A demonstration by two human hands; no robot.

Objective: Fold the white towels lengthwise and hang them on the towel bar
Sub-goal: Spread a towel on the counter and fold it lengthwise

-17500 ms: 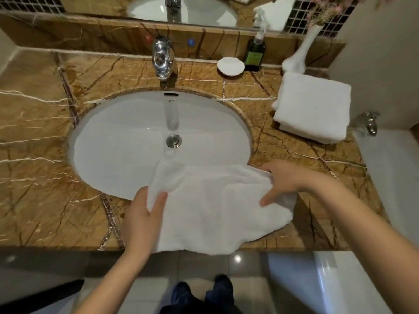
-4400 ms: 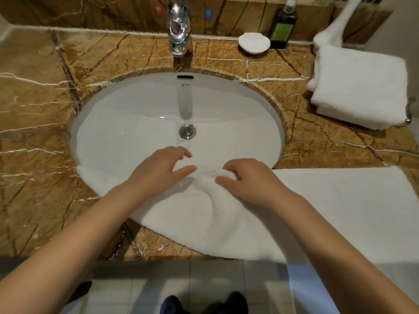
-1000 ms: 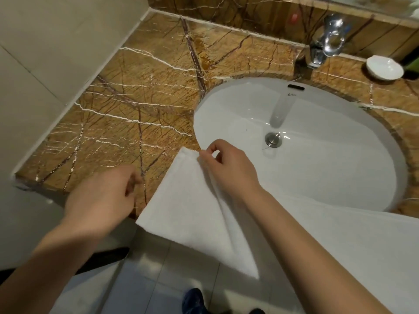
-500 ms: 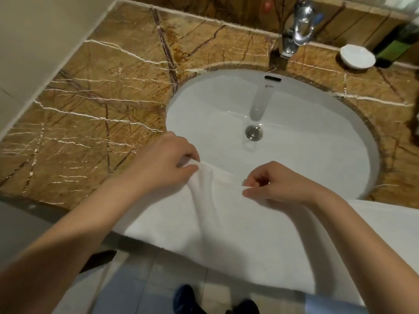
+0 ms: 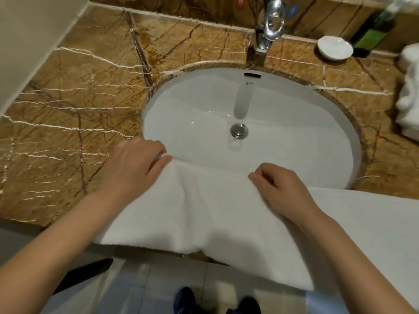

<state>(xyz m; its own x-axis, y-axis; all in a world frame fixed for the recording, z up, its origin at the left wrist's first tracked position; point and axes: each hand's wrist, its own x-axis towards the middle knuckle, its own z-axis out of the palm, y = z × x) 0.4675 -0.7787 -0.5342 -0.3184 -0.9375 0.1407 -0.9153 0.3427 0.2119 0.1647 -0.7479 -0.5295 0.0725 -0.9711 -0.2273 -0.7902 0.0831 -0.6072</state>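
— Which step is this?
— The lengthwise fold. The towel (image 5: 204, 211) lies along the table's (image 5: 68, 123) front, over the sink's (image 5: 283, 123) near rim. The left hand (image 5: 133, 171) and right hand (image 5: 285, 189) each have fingers clamped on its far edge.
— Next?
— Probably match the long edges, then smooth. The bar isn't in view.

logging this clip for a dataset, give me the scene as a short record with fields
towel: white towel lies across the counter front and the sink near rim, hanging over the edge
left hand: grips its far edge, left end
right hand: pinches the far edge, further right
behind sink: faucet, white dish, green bottle
far right: white cloth, cut off
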